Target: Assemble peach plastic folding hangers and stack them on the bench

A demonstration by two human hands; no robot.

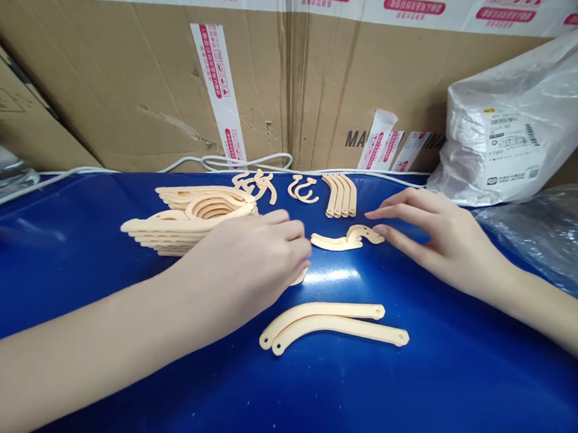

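Observation:
My left hand (261,260) is closed, fingers curled down in front of a stack of beige plastic hangers (171,229). From under its fingertips pokes the edge of a beige plastic piece (299,278); most of it is hidden. My right hand (425,228) is open, thumb and fingers apart, its thumb at the end of a short curved hanger piece (365,233). Beside that piece lies another curved beige piece (336,243). Nearer to me, two long curved hanger arms (331,320) with holes at their ends lie side by side on the blue table (346,396).
Loose beige hooks (303,190) and a row of several curved arms (340,195) lie toward the back. Behind them run a white cable (248,164) and large cardboard boxes (150,84). A white plastic-wrapped package (500,131) stands at the right, with clear plastic wrap (553,226) beside it.

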